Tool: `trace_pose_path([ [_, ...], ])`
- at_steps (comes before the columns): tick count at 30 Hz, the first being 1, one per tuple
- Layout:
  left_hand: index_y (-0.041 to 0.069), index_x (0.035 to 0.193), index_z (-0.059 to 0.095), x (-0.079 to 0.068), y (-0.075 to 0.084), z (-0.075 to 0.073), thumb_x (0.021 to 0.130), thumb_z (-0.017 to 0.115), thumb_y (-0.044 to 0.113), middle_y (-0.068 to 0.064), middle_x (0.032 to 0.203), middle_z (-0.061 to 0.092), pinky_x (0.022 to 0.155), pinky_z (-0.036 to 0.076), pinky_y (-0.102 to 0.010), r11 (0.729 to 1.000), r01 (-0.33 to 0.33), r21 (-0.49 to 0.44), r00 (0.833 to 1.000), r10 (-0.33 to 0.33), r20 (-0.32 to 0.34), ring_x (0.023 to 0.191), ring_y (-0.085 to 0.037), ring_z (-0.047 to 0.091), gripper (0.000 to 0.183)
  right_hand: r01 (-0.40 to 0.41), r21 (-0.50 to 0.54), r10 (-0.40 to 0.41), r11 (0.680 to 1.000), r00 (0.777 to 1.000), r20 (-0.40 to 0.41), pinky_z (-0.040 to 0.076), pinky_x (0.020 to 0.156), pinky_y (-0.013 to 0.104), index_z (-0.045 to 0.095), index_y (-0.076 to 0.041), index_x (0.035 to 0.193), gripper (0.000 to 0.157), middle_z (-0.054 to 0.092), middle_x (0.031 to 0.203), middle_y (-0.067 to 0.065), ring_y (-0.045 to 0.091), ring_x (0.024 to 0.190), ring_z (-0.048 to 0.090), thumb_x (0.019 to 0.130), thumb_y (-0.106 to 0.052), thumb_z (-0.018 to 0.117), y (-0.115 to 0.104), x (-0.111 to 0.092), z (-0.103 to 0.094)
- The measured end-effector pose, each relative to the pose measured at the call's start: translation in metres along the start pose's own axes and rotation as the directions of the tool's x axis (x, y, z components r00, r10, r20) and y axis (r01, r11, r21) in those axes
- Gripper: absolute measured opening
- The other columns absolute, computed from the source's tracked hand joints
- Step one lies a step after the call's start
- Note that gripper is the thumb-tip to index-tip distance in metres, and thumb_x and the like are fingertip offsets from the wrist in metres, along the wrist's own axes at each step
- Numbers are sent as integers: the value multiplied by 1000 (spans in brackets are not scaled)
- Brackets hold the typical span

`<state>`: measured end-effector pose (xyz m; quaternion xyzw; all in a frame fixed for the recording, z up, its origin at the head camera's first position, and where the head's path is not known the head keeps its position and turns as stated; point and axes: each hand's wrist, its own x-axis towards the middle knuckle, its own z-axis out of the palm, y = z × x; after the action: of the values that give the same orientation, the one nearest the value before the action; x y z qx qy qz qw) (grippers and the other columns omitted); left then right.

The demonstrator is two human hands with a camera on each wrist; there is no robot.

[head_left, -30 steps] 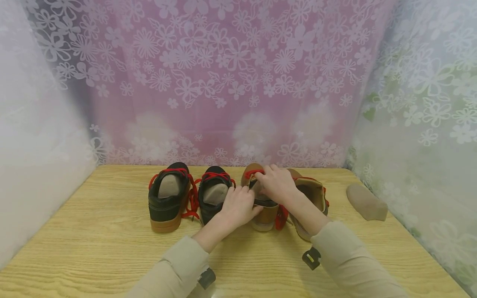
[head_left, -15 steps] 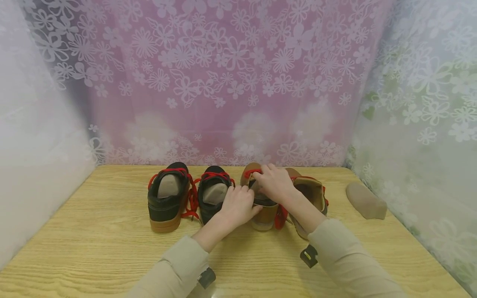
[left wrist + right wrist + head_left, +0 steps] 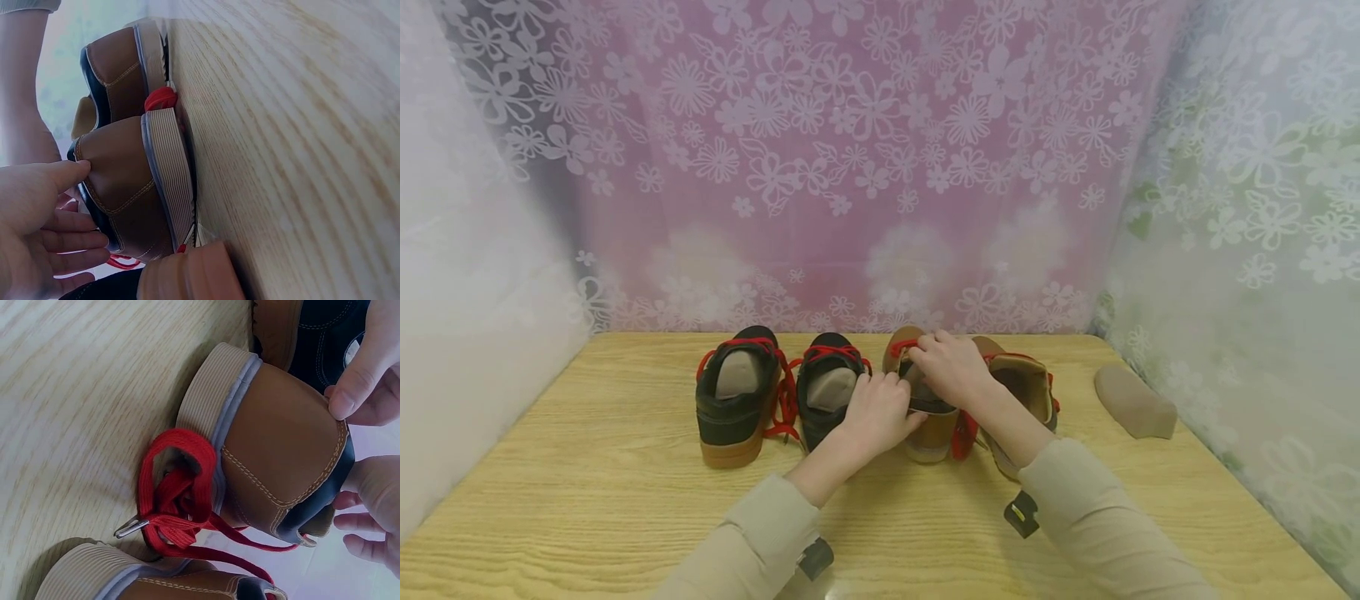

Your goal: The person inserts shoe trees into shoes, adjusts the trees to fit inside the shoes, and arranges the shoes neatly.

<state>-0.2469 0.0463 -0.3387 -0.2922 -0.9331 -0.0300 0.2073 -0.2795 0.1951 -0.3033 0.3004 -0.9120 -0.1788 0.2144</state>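
My left hand point(image 3: 880, 412) holds the heel of a brown shoe with red laces point(image 3: 931, 437). In the left wrist view its thumb lies on the brown heel point(image 3: 119, 175) near the dark collar, its other fingers along the shoe's side. Over the same shoe's opening is my right hand point(image 3: 951, 362), its fingers reaching down near the tongue. A greyish-beige shoe insert point(image 3: 917, 385) shows partly in that opening beneath them; the fingertips are hidden. I cannot tell whether they grip the insert. Beside it on the right stands the other brown shoe point(image 3: 1033, 387), partly behind my right forearm.
To the left stand two black shoes point(image 3: 730, 421) with red laces, each with a beige insert point(image 3: 739, 373) inside. Another beige insert point(image 3: 1135, 402) lies at the wooden table's point(image 3: 587, 492) right side. Red laces point(image 3: 187, 487) bunch between the brown shoes. Flowered curtains point(image 3: 865, 167) surround the table.
The insert in the brown shoe shows less now, sitting deeper toward the toe under my right hand. My right hand has shifted slightly forward; my left hand keeps its place at the heel.
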Motion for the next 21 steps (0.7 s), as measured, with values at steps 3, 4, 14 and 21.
trace_pose_path([
  [3, 10, 76, 61, 0, 0, 0, 81, 66, 48, -2, 73, 57, 63, 42, -33, 1000, 2, -5, 1000, -2, 8, 68, -20, 56, 39, 4, -6, -4, 1000, 1000, -8, 51, 65, 36, 64, -11, 94, 28, 61, 93, 4, 23, 86, 57, 74, -25, 78, 0, 1, 0],
  [4, 10, 77, 62, 0, 0, -1, 81, 66, 48, -2, 74, 57, 63, 42, -33, 1000, 2, -5, 1000, -2, 10, 69, -20, 56, 39, 5, -9, -5, 1000, 1000, -12, 51, 65, 36, 63, -10, 93, 28, 61, 92, 3, 23, 85, 57, 74, -25, 78, -1, 1, 0],
  [14, 11, 73, 61, 0, 1, -1, 81, 65, 49, -1, 72, 56, 63, 42, -33, 1000, -3, 6, 1000, 3, 12, 68, -20, 55, 39, 13, 1, -13, 1000, 999, -35, 51, 64, 38, 64, -9, 97, 28, 61, 97, 8, 25, 89, 56, 76, -23, 77, -2, 1, 4],
  [21, 10, 75, 62, 1, 1, -1, 81, 65, 49, -1, 73, 56, 64, 42, -33, 1000, -3, 13, 1000, 2, 12, 68, -20, 55, 40, 32, -13, -33, 999, 996, -78, 51, 69, 36, 66, -10, 94, 15, 62, 94, 6, 24, 89, 56, 82, -18, 70, -1, 0, 7],
])
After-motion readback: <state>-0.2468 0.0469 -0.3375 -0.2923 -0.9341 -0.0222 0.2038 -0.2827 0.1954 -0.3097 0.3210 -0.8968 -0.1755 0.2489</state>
